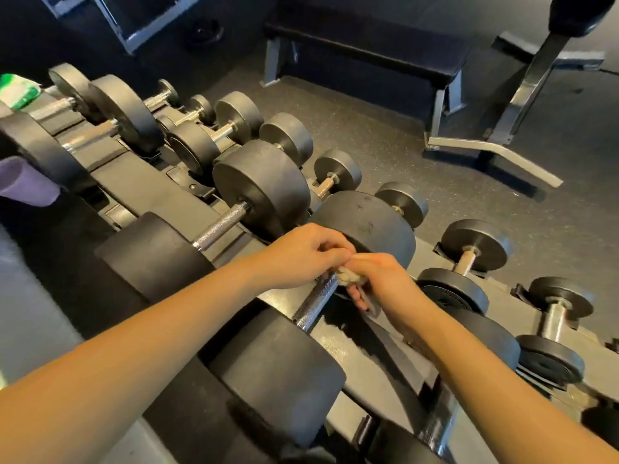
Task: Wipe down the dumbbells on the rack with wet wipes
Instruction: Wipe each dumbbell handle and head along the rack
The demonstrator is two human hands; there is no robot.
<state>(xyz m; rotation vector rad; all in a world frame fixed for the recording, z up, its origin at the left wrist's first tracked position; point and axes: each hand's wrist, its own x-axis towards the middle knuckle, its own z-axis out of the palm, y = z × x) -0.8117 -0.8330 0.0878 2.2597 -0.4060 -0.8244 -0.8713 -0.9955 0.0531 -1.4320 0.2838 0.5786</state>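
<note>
A large black dumbbell point(365, 222) lies on the rack point(355, 353) in front of me, its knurled steel handle point(316, 301) running toward me. A crumpled white wet wipe point(348, 276) sits against the far end of that handle. My right hand point(382, 276) grips the wipe, fingers curled down around it. My left hand point(304, 252) meets it from the left, its fingertips pinching the wipe at the same spot. The near head of the same dumbbell point(278, 373) lies below my forearms.
Several more dumbbells fill the rack left and right, among them a big one point(264, 185) just to the left. A green-and-white wipes packet point(18, 90) and a purple cloth point(25, 184) lie at the far left. A black bench point(365, 48) and a machine frame point(495, 152) stand on the floor beyond.
</note>
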